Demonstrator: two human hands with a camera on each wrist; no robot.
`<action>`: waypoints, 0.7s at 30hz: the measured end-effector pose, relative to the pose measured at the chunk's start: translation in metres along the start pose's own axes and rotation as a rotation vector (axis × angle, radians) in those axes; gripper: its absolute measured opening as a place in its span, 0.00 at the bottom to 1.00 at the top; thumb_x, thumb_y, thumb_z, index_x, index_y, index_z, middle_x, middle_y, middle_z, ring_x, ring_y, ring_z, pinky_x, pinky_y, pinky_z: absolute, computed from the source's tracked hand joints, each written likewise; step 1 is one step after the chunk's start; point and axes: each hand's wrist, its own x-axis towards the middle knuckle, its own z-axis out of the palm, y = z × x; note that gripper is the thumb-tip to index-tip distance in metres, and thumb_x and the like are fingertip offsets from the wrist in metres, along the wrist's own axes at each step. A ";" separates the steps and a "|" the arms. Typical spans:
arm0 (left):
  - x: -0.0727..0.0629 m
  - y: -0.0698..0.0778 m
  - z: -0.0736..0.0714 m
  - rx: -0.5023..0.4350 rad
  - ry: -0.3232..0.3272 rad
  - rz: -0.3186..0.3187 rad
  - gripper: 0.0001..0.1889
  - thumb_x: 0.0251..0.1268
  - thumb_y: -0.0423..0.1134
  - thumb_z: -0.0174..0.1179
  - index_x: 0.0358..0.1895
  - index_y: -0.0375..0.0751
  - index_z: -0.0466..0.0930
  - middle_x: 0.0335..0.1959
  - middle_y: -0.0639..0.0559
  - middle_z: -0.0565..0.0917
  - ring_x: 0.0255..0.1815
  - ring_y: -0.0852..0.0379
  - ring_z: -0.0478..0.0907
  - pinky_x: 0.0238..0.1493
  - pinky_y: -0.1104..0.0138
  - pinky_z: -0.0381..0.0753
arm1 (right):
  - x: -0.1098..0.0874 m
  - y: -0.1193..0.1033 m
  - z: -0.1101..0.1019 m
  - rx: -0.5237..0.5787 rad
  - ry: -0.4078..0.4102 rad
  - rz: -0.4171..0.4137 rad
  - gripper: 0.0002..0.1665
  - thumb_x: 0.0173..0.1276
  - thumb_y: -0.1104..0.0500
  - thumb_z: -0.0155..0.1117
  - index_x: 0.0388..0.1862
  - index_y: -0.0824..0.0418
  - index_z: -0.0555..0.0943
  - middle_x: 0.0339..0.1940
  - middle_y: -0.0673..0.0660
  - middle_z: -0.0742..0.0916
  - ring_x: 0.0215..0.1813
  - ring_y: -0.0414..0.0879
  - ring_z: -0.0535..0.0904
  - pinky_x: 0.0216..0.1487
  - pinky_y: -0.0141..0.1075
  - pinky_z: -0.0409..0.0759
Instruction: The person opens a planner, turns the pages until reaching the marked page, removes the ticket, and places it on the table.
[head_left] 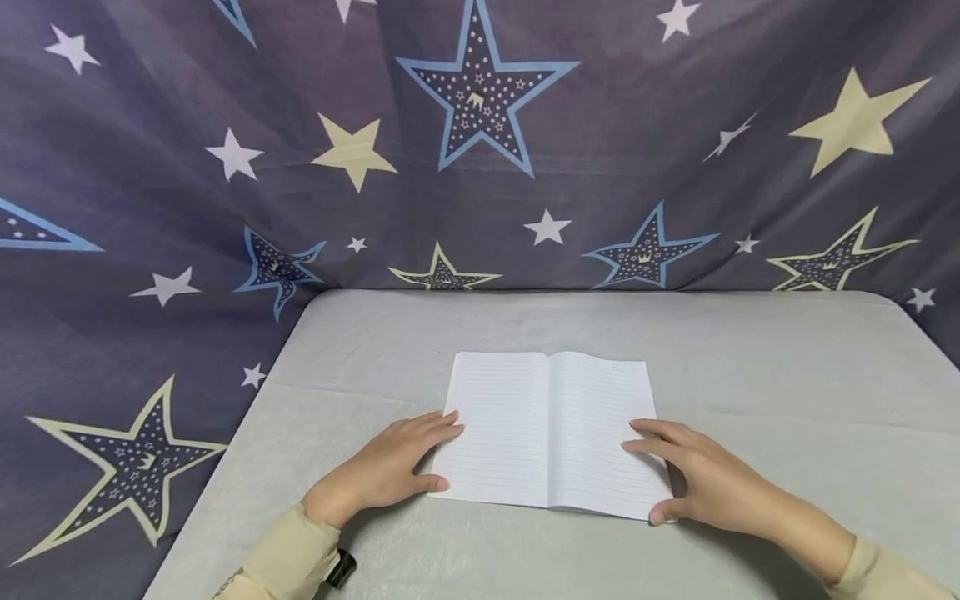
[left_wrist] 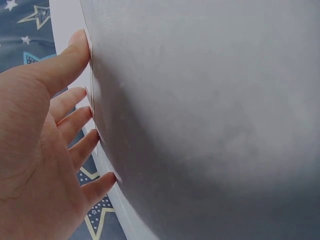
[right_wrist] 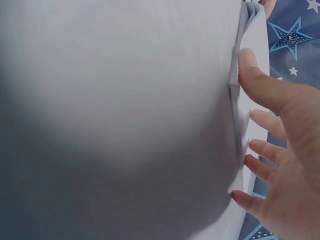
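An open notebook (head_left: 495,425) with ruled, unwritten pages lies flat on the table, its fold running down the middle. At its left edge my left hand (head_left: 390,462) rests with fingers spread, fingertips and thumb touching the page margin. My right hand (head_left: 712,479) is at the opposite edge, its thumb on the near right corner and two fingers over the page. The left wrist view has the left hand (left_wrist: 55,130) beside the thin notebook edge. In the right wrist view, the right hand (right_wrist: 285,145) touches the notebook's edge (right_wrist: 242,50), where some pages stand slightly raised.
A pale grey cloth covers the table (head_left: 405,325). Behind it and along the left side hangs a dark curtain (head_left: 420,208) printed with stars. Beige sleeves (head_left: 288,554) cover both forearms, and a black band (head_left: 342,569) shows at the left wrist.
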 end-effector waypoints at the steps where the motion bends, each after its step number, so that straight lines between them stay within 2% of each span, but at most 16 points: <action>1: 0.000 0.000 0.000 0.001 0.003 0.002 0.37 0.63 0.48 0.67 0.74 0.42 0.66 0.77 0.47 0.62 0.77 0.43 0.56 0.73 0.44 0.57 | -0.002 0.000 0.001 -0.001 0.007 -0.008 0.48 0.41 0.33 0.76 0.61 0.54 0.81 0.66 0.58 0.78 0.63 0.58 0.75 0.55 0.57 0.77; 6: -0.001 0.001 -0.001 -0.003 0.004 0.001 0.37 0.63 0.47 0.67 0.74 0.42 0.66 0.77 0.47 0.62 0.76 0.43 0.56 0.72 0.44 0.57 | -0.002 -0.002 0.006 -0.014 0.065 -0.021 0.43 0.43 0.34 0.76 0.57 0.55 0.84 0.65 0.58 0.80 0.61 0.59 0.76 0.54 0.59 0.76; 10: -0.001 0.000 -0.001 -0.008 -0.004 -0.005 0.37 0.63 0.48 0.67 0.74 0.42 0.66 0.77 0.47 0.61 0.77 0.43 0.56 0.73 0.44 0.57 | -0.001 -0.004 0.007 -0.022 0.072 -0.009 0.40 0.45 0.36 0.76 0.55 0.55 0.85 0.64 0.59 0.80 0.61 0.60 0.77 0.54 0.61 0.76; 17: 0.000 0.000 0.000 -0.001 -0.007 -0.010 0.37 0.63 0.48 0.67 0.74 0.43 0.66 0.77 0.47 0.62 0.76 0.43 0.57 0.72 0.44 0.58 | -0.004 -0.010 0.001 -0.037 -0.006 0.025 0.53 0.40 0.25 0.71 0.60 0.57 0.82 0.68 0.59 0.77 0.65 0.61 0.73 0.58 0.61 0.73; 21: 0.001 0.000 0.000 -0.002 -0.009 -0.013 0.37 0.63 0.48 0.67 0.74 0.43 0.66 0.77 0.47 0.62 0.76 0.43 0.57 0.72 0.44 0.58 | -0.008 -0.013 0.000 -0.085 -0.016 0.012 0.53 0.41 0.27 0.74 0.62 0.57 0.81 0.70 0.59 0.76 0.67 0.61 0.72 0.61 0.59 0.70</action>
